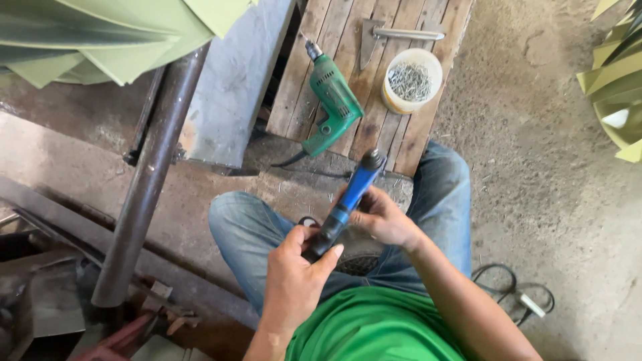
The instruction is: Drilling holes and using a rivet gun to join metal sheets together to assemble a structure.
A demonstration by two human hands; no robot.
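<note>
I sit with my knees apart in blue jeans and hold a blue and black hand tool (352, 192), long and slim, with a round dark head pointing away from me. My left hand (292, 274) is wrapped round its black lower grip. My right hand (381, 216) holds the blue middle part from the right side. Beyond the tool's head a green electric drill (332, 103) lies on a wooden pallet (314, 47), its bit pointing away.
A white tub of nails or rivets (410, 80) and a metal trowel-like tool (394, 35) lie on the pallet. A thick dark pipe (150, 177) slants at my left. Pale green sheet pieces (120, 37) lie top left and another pale green stack (615, 87) at right. A cable (515, 291) coils on the ground at right.
</note>
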